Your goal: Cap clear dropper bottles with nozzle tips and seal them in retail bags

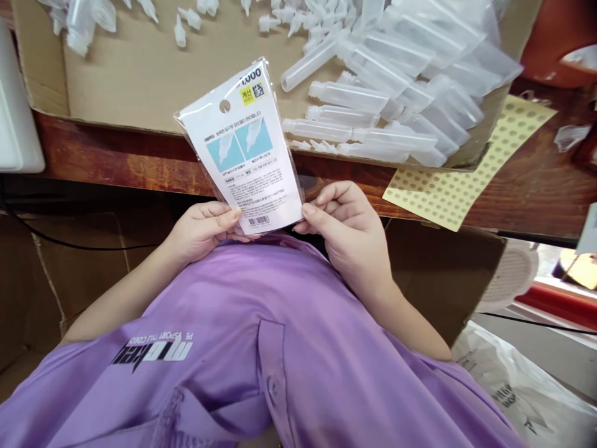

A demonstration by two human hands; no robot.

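Observation:
A flat clear plastic packet with a printed white card [275, 177] is held up in front of my purple shirt. Two blue pictures, small text, a barcode and a yellow label show on the card, with a round hole near its top. My left hand [203, 229] pinches its lower left corner between thumb and fingers. At the lower right corner, my right hand [352, 230] grips the edge with thumb and curled fingers. What lies behind the card is hidden.
A shallow cardboard tray [121, 87] on the wooden table [116, 146] holds several translucent tubes [349, 96] and small nozzle tips [180, 31]. A yellow sticker sheet [448, 193] lies partly under its right corner. A plastic bag [522, 386] is at lower right.

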